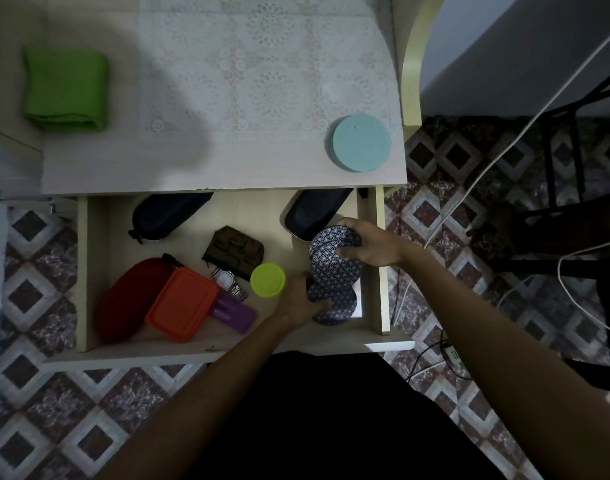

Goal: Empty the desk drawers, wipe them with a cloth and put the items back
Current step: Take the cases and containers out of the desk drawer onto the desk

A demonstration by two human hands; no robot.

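Note:
The desk drawer (379, 265) stands pulled out below the desktop (192, 168). At its right end lie dark blue patterned round coasters. My right hand (372, 244) grips the upper patterned coaster (326, 259) by its far edge. My left hand (298, 301) holds the lower patterned coaster (341, 306) at its left edge. A folded green cloth (66, 88) rests on the desktop's far left. A stack of light blue round coasters (360, 143) sits at the desktop's right front corner.
Still in the drawer: a black zip case (168, 213), a black case (314, 211), a brown pouch (234, 249), a red case (127, 299), an orange box (182, 303), a purple item (232, 311), a wristwatch (227, 282), a lime lid (267, 279). Cables (469, 188) run over the floor at right.

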